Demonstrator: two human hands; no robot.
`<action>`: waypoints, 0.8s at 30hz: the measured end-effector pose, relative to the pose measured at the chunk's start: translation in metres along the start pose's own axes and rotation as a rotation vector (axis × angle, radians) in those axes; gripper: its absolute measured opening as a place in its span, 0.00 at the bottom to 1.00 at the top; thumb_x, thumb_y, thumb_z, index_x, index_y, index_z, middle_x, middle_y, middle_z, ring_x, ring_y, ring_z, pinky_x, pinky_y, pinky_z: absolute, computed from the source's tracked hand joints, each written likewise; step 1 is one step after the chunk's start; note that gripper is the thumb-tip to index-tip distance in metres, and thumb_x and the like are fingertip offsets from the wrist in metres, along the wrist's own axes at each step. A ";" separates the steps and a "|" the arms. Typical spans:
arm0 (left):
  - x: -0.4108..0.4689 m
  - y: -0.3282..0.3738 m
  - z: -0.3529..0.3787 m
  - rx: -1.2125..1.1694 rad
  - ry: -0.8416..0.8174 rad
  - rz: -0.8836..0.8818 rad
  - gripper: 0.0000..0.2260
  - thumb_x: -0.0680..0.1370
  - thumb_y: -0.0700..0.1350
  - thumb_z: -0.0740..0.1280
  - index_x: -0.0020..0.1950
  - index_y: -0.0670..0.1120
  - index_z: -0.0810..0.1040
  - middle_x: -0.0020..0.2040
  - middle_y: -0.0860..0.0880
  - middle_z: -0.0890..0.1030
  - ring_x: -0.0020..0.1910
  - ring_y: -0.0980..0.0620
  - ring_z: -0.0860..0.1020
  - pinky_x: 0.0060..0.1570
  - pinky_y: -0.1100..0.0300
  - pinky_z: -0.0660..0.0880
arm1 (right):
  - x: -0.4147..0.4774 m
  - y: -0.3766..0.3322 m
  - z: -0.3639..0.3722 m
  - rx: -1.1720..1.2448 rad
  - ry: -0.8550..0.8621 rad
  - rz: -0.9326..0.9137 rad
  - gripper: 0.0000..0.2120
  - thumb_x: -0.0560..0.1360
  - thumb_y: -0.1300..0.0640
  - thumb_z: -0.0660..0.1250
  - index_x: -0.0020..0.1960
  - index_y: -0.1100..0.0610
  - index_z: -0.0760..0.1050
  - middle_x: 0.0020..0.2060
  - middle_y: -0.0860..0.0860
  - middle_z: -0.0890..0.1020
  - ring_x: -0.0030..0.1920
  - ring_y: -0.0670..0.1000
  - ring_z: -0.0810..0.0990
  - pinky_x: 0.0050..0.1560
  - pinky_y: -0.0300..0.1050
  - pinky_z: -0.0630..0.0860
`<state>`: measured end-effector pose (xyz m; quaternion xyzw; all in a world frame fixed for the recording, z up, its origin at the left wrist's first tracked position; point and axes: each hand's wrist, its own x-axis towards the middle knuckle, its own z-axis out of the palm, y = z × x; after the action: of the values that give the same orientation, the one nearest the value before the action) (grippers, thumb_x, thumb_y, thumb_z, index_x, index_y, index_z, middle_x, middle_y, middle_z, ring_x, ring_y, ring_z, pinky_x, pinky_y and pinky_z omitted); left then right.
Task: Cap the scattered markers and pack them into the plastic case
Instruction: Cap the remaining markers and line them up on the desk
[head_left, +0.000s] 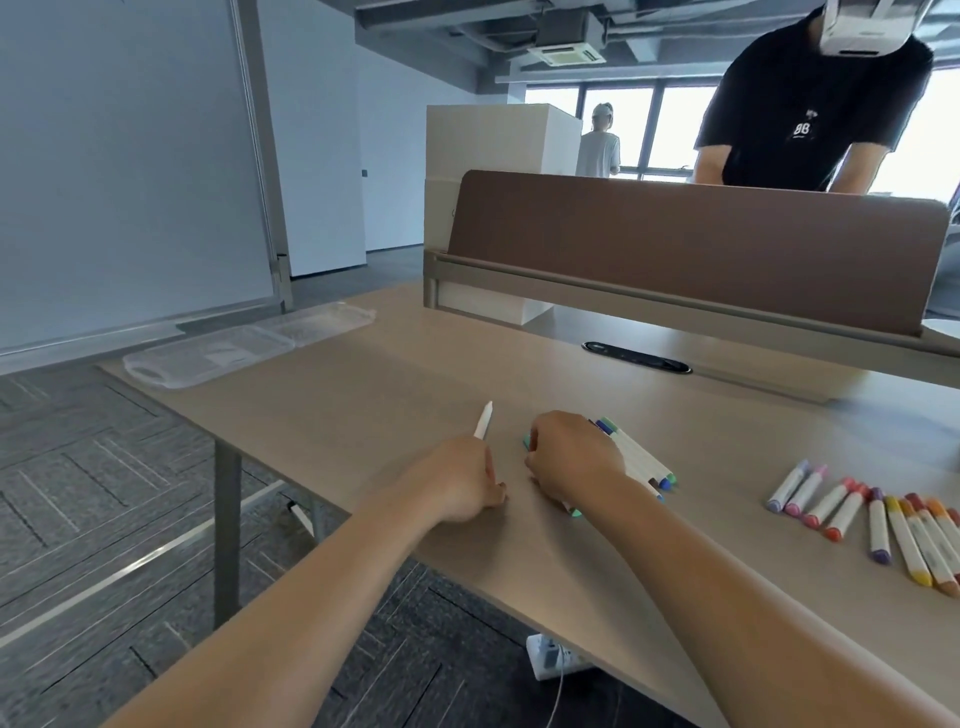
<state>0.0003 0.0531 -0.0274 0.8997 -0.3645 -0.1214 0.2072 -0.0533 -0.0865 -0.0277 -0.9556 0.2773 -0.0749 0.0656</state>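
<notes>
**Head view.** My left hand (462, 478) was closed round a white marker (484, 420), fingers curled on the lower barrel. The free end pointed up and away from me. That end looked pale and tapered, and I could not tell whether it carried a cap. I judged that this hold presented the end toward the other hand for capping.

My right hand (569, 457) sat just beside the left, fingers curled over a bundle of markers (641, 460) whose coloured ends projected past the hand on the far side. Gathering them under one hand appeared to stop them rolling and to keep them ready for transfer. A small teal piece (527, 441) showed at the fingertips, facing the white marker. It was probably a cap, but this was not confirmed.

A row of capped markers (883, 519) lay side by side on the desk (395, 374) to the right, apart from the bundle. I judged it to be a finished group awaiting packing.

The plastic case (223, 353) lay opened flat at the far left corner, well apart from both hands. No marker was visible in it, so packing had apparently not begun.
</notes>
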 end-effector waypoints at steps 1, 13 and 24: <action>0.001 -0.003 -0.002 -0.034 0.020 0.002 0.13 0.77 0.50 0.69 0.47 0.39 0.82 0.45 0.42 0.82 0.45 0.44 0.80 0.40 0.56 0.71 | 0.003 -0.002 0.001 0.010 -0.001 -0.010 0.06 0.76 0.63 0.63 0.48 0.56 0.77 0.43 0.53 0.80 0.44 0.54 0.80 0.40 0.45 0.76; 0.017 -0.056 -0.017 -0.609 0.268 -0.092 0.04 0.77 0.42 0.70 0.44 0.44 0.78 0.40 0.45 0.80 0.29 0.53 0.74 0.21 0.66 0.68 | 0.052 -0.057 0.009 0.163 -0.116 0.003 0.09 0.78 0.53 0.66 0.48 0.60 0.78 0.43 0.53 0.79 0.47 0.54 0.79 0.46 0.45 0.74; 0.008 -0.065 -0.018 -0.797 0.320 -0.075 0.05 0.77 0.42 0.69 0.49 0.40 0.80 0.35 0.48 0.79 0.29 0.52 0.71 0.31 0.61 0.66 | 0.028 -0.060 -0.006 0.182 -0.229 0.024 0.10 0.73 0.57 0.69 0.37 0.59 0.72 0.34 0.54 0.76 0.38 0.54 0.78 0.34 0.42 0.70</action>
<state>0.0517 0.0945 -0.0420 0.7695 -0.2192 -0.1191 0.5878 0.0001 -0.0515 -0.0091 -0.9445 0.2717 0.0107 0.1842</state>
